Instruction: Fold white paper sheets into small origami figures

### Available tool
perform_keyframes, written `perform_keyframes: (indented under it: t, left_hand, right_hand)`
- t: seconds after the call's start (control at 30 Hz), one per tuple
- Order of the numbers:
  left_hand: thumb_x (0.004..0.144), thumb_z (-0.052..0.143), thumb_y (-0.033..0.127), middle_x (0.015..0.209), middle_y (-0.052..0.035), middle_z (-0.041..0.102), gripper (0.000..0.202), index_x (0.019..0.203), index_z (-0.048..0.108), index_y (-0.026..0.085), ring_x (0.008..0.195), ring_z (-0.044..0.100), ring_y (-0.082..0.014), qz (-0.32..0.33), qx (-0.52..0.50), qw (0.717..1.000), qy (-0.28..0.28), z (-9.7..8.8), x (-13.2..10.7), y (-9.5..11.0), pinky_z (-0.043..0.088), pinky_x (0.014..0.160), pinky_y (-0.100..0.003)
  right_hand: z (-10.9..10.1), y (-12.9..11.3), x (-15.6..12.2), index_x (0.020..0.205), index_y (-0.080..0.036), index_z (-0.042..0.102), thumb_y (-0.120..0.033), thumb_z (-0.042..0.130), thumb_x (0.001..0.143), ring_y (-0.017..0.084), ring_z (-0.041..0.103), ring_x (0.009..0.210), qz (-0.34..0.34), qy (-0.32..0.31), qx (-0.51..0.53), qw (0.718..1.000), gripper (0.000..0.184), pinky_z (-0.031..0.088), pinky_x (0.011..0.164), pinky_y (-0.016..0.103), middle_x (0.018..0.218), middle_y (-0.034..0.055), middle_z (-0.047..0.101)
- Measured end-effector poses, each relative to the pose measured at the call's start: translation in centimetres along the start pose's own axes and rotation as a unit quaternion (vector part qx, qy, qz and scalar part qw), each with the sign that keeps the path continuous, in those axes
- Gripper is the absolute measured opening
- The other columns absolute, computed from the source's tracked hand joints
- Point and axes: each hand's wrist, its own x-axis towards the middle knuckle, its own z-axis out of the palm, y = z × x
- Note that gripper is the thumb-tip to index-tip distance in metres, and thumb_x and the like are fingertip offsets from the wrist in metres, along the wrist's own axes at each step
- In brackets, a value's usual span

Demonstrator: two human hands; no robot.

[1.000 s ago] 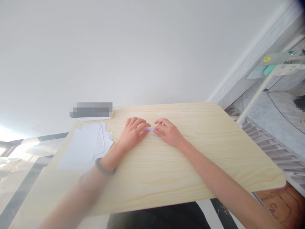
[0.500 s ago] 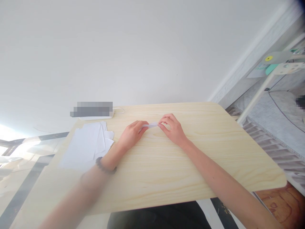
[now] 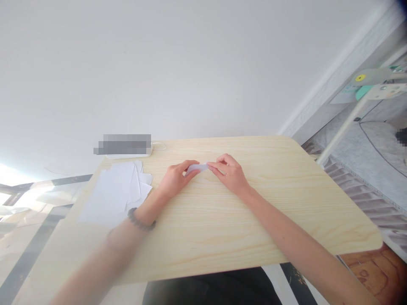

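Note:
Between my hands is a small white strip of paper, held just above the tabletop near its middle. My left hand, with a dark bead bracelet at the wrist, grips the strip's left end between thumb and fingers. At the right end, my right hand pinches the paper between thumb and forefinger, its other fingers curled. Whether the strip is folded is too small to tell. Left of my left hand lie several loose white paper sheets, overlapping one another.
A light wooden table stands against a pale wall. At its back left corner is a white object with a blurred-out top and a cable. A white metal frame rises beyond the right edge.
My right thumb and forefinger have closed more tightly and moved slightly left along the paper strip. More of the strip shows by my left hand, whose fingers have parted a little.

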Motion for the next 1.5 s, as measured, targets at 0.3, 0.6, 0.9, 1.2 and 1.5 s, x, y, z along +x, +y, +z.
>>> perform_keyframes:
  t: [0.3,0.6,0.9,1.2,1.5]
  left_hand:
    - [0.084,0.045,0.032,0.09,-0.0011,0.066,0.021,0.098,0.058,0.022,0.071,0.059,-0.0109,0.095,0.007,0.995,0.019,0.39,-0.23,-0.13,0.045,0.066,-0.022]
    - [0.085,0.044,0.031,0.078,-0.0011,0.063,0.019,0.092,0.058,0.02,0.066,0.057,-0.0104,0.119,0.027,0.993,0.001,0.17,-0.11,-0.14,0.043,0.062,-0.021]
    - [0.086,0.039,0.015,0.097,-0.0043,0.06,0.024,0.105,0.052,0.021,0.09,0.056,-0.0136,0.145,0.032,0.989,-0.017,0.06,0.19,-0.27,0.045,0.078,-0.027]
    - [0.084,0.041,0.014,0.108,-0.0052,0.054,0.026,0.106,0.052,0.023,0.095,0.055,-0.0143,0.11,0.07,0.991,0.014,0.03,0.26,-0.28,0.045,0.081,-0.028]
    - [0.084,0.043,0.02,0.101,-0.0064,0.059,0.03,0.114,0.046,0.019,0.092,0.051,-0.0185,0.074,0.125,0.989,-0.003,0.26,0.42,-0.86,0.042,0.082,-0.035]
  right_hand:
    - [-0.14,-0.11,0.11,0.091,-0.026,0.064,-0.03,0.054,0.078,0.015,0.05,0.075,0.019,-0.031,0.027,0.999,0.017,0.044,0.069,0.029,0.08,0.003,0.05]
    - [-0.23,-0.32,0.01,0.082,-0.022,0.062,-0.03,0.049,0.082,0.014,0.051,0.072,0.015,-0.078,0.031,0.996,0.015,0.043,0.066,0.027,0.079,0.0031,0.049]
    - [-0.1,-0.04,0.09,0.086,-0.021,0.059,-0.027,0.043,0.085,0.013,0.051,0.07,0.034,-0.05,0.063,0.996,0.017,0.045,0.064,0.026,0.083,0.0039,0.046]
    - [-0.16,0.0,0.3,0.087,-0.022,0.059,-0.025,0.045,0.083,0.014,0.056,0.08,0.05,0.004,0.099,0.994,0.015,0.047,0.074,0.031,0.109,0.0068,0.049]
    - [-0.24,-0.13,0.26,0.088,-0.021,0.059,-0.026,0.044,0.084,0.013,0.058,0.076,0.061,-0.008,0.115,0.991,0.016,0.046,0.069,0.026,0.083,0.002,0.063]
